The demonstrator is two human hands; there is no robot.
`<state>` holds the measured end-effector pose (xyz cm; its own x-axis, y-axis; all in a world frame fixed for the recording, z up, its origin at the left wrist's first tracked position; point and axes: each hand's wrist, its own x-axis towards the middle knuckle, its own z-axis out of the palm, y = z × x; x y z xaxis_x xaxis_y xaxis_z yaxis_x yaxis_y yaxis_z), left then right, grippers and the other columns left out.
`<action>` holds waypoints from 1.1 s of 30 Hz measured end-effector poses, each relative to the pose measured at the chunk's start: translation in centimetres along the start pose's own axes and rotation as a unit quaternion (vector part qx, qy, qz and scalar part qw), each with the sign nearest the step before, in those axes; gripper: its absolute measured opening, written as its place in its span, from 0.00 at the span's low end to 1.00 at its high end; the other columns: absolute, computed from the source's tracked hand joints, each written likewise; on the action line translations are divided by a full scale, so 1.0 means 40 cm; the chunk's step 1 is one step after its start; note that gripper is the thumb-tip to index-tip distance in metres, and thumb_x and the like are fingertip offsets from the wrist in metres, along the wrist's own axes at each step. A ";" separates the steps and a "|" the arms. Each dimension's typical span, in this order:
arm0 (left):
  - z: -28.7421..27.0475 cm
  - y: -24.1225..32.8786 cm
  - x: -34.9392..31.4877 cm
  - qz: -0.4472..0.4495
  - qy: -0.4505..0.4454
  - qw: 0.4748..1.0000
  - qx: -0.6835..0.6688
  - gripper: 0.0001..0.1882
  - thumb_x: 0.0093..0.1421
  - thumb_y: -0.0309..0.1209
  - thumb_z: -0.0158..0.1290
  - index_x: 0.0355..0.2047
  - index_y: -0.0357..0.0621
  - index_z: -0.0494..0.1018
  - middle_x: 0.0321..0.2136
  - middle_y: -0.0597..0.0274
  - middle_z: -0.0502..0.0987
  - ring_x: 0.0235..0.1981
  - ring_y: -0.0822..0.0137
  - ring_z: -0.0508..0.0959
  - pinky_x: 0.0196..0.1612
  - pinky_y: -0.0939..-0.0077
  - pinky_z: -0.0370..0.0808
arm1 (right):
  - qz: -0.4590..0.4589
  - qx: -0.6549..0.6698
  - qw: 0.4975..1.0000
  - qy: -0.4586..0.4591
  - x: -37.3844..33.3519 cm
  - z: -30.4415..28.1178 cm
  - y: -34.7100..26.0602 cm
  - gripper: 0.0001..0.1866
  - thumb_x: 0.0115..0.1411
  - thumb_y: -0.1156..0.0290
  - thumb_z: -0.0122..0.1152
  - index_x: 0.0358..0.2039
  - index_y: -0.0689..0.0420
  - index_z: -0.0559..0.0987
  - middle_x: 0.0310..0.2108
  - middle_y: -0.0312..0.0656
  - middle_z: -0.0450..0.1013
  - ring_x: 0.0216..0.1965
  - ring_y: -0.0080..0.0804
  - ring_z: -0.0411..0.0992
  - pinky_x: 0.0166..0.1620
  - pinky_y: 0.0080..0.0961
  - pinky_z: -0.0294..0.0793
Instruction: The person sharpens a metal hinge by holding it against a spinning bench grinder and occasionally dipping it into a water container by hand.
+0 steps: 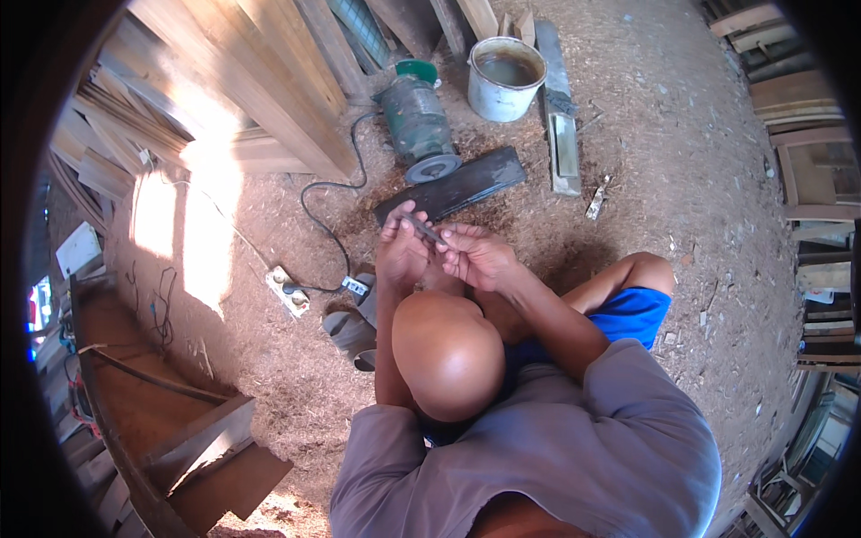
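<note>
Between my two hands is a small dark flat piece [423,228], narrow and blade-like; its exact kind does not show. My left hand [402,253] grips its left end between thumb and fingertips. The right end is pinched by the fingers of my right hand [477,256]. Just beyond the hands, a dark wet-looking board [484,179] lies slantwise on the ground. Behind it stands a green electric grinder [417,117] with a round grey disc [433,169] at its near end.
A white bucket [499,100] holding murky liquid stands behind the grinder. To its right, a whetstone [565,148] rests on a long plank [563,182]. A power strip [287,291] and cables lie left. Timber [287,81] leans at the upper left; stacked wood [812,170] lines the right.
</note>
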<state>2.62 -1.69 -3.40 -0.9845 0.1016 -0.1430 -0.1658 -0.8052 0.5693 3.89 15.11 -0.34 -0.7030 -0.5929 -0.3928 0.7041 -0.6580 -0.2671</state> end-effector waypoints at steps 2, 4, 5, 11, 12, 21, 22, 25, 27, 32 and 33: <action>-0.001 0.000 0.005 -0.008 -0.007 1.000 0.012 0.09 0.62 0.28 0.51 0.42 0.43 0.70 0.34 0.61 0.77 0.32 0.68 0.77 0.37 0.69 0.77 | -0.030 0.009 0.999 0.016 -0.010 -0.011 -0.007 0.07 0.62 0.71 0.55 0.40 0.57 0.76 0.28 0.36 0.74 0.25 0.19 0.70 0.30 0.17 0.74; -0.013 -0.008 0.007 -0.020 0.057 0.992 0.115 0.03 0.61 0.26 0.52 0.36 0.45 0.71 0.30 0.63 0.76 0.28 0.71 0.77 0.33 0.76 0.77 | -0.060 -0.008 0.997 0.047 -0.014 -0.021 -0.019 0.07 0.62 0.70 0.55 0.39 0.57 0.76 0.28 0.35 0.74 0.24 0.19 0.70 0.30 0.17 0.73; -0.020 -0.010 0.007 -0.021 0.058 0.991 0.115 0.03 0.61 0.26 0.52 0.36 0.45 0.71 0.30 0.63 0.76 0.28 0.71 0.77 0.33 0.76 0.77 | -0.090 -0.025 0.993 0.078 -0.014 -0.025 -0.022 0.07 0.62 0.70 0.55 0.39 0.57 0.76 0.27 0.34 0.74 0.24 0.19 0.69 0.30 0.16 0.73; 0.003 -0.027 0.012 -0.070 0.033 0.976 0.203 0.05 0.62 0.30 0.52 0.32 0.41 0.70 0.26 0.62 0.77 0.23 0.77 0.74 0.29 0.83 0.72 | -0.173 -0.234 0.945 0.150 0.000 -0.094 -0.057 0.04 0.60 0.74 0.58 0.28 0.57 0.77 0.22 0.33 0.72 0.19 0.18 0.65 0.23 0.15 0.65; 0.008 -0.021 0.010 -0.068 0.031 0.977 0.202 0.05 0.62 0.30 0.52 0.32 0.41 0.70 0.26 0.62 0.77 0.23 0.77 0.74 0.29 0.83 0.72 | -0.174 -0.236 0.944 0.149 0.003 -0.095 -0.073 0.04 0.60 0.74 0.58 0.28 0.57 0.77 0.22 0.33 0.72 0.19 0.18 0.65 0.23 0.15 0.65; -0.054 0.026 -0.026 -0.020 0.050 0.982 0.181 0.08 0.65 0.29 0.46 0.40 0.39 0.70 0.35 0.57 0.77 0.33 0.71 0.76 0.39 0.76 0.73 | -0.385 -0.276 0.845 0.247 0.097 0.023 -0.522 0.05 0.61 0.70 0.56 0.30 0.56 0.76 0.23 0.35 0.72 0.22 0.21 0.67 0.27 0.21 0.71; -0.059 0.017 -0.028 -0.027 0.053 0.987 0.146 0.08 0.63 0.29 0.48 0.40 0.38 0.70 0.35 0.56 0.77 0.34 0.71 0.76 0.40 0.77 0.73 | -0.389 -0.331 0.823 0.248 0.135 -0.004 -0.596 0.05 0.62 0.70 0.55 0.31 0.57 0.75 0.24 0.36 0.72 0.22 0.22 0.67 0.28 0.22 0.72; -0.099 0.017 -0.046 -0.053 0.074 0.986 0.139 0.08 0.62 0.28 0.49 0.40 0.38 0.70 0.36 0.57 0.77 0.35 0.70 0.76 0.43 0.74 0.73 | -0.338 -0.417 0.805 0.252 0.273 -0.013 -0.740 0.07 0.63 0.69 0.53 0.36 0.60 0.75 0.26 0.35 0.72 0.26 0.21 0.69 0.30 0.20 0.72; -0.123 -0.004 -0.037 -0.063 0.077 0.986 0.132 0.08 0.62 0.29 0.50 0.40 0.39 0.71 0.36 0.58 0.77 0.35 0.70 0.76 0.43 0.73 0.73 | -0.238 -0.629 0.680 0.291 0.377 -0.092 -0.837 0.10 0.60 0.68 0.55 0.37 0.61 0.75 0.28 0.41 0.75 0.24 0.28 0.71 0.29 0.25 0.72; -0.186 0.011 -0.056 -0.082 0.084 0.979 0.164 0.09 0.61 0.30 0.53 0.39 0.40 0.71 0.36 0.58 0.77 0.36 0.71 0.76 0.44 0.75 0.73 | -0.224 -0.950 0.199 0.093 0.583 -0.305 -0.955 0.11 0.50 0.67 0.54 0.32 0.57 0.78 0.29 0.50 0.75 0.30 0.49 0.73 0.35 0.39 0.71; -0.199 0.034 -0.078 -0.077 0.109 0.977 0.169 0.09 0.61 0.30 0.53 0.39 0.40 0.71 0.36 0.58 0.77 0.36 0.71 0.76 0.44 0.75 0.73 | -0.196 -0.942 0.258 0.091 0.619 -0.299 -0.898 0.09 0.51 0.67 0.51 0.26 0.56 0.78 0.27 0.50 0.76 0.29 0.49 0.73 0.35 0.40 0.71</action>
<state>5.91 -7.73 -8.63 -0.9170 0.0496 -0.3958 -0.3564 -0.5474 0.7572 -37.61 29.63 -11.01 -0.8611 -0.5085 -0.0006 -0.4977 0.8431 -0.2035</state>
